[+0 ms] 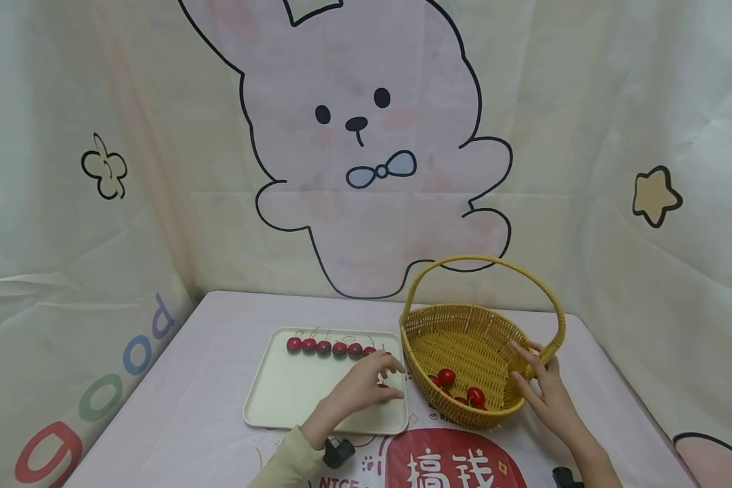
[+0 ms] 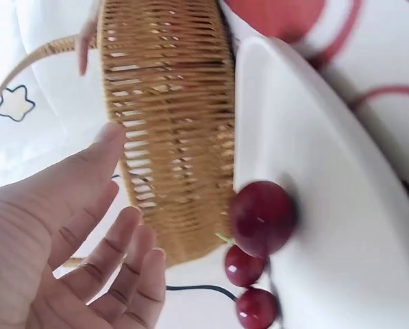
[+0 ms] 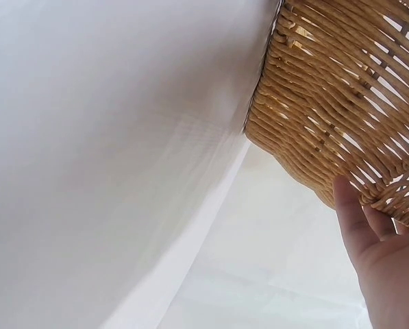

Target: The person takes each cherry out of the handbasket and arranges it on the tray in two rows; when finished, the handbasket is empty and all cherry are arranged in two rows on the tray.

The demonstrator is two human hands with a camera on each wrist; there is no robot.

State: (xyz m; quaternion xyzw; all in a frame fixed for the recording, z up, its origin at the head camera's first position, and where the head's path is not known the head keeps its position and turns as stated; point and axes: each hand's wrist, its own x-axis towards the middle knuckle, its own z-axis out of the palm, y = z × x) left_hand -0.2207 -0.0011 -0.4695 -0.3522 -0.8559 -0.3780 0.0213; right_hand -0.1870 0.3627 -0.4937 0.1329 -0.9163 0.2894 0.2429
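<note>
My left hand [image 1: 361, 385] hovers over the right end of a cream tray [image 1: 299, 396], thumb and fingers apart with nothing between them. Along the tray's back edge runs a row of several dark red cherries [image 1: 324, 348]; another cherry is partly hidden under the hand. In the left wrist view a large cherry [image 2: 262, 218] lies on the tray beyond the fingers. My right hand [image 1: 552, 400] grips the right rim of a yellow woven basket [image 1: 463, 332] by the foot of its handle. Several red cherries [image 1: 446, 377] lie at the basket's near left inside.
Right beside the tray stands the basket, its tall hoop handle [image 1: 484, 258] arching above it. A pale printed cloth [image 1: 177, 407] with a red patch [image 1: 451, 461] covers the table. Cartoon curtains [image 1: 366, 224] hang close behind and on both sides.
</note>
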